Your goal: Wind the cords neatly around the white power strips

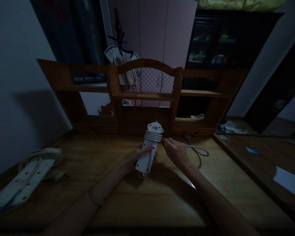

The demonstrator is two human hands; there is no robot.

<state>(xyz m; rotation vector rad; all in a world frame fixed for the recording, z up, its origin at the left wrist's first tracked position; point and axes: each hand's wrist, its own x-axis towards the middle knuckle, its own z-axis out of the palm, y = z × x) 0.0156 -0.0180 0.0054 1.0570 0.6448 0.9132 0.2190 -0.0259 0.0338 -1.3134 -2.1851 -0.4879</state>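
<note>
My left hand (139,155) is wrapped round the lower half of a white power strip (149,147), held tilted above the wooden desk (142,196). Several turns of its white cord (153,135) are wound round the strip's upper end. My right hand (175,150) pinches the cord beside those turns. The loose rest of the cord (199,150) trails right across the desk to a dark plug (186,137) near the shelf base.
A second white power strip (22,182) with its coiled cord lies at the desk's left edge. A wooden shelf unit (142,95) stands along the back. Papers and small items lie on the side surface (260,157) at right. The room is dim.
</note>
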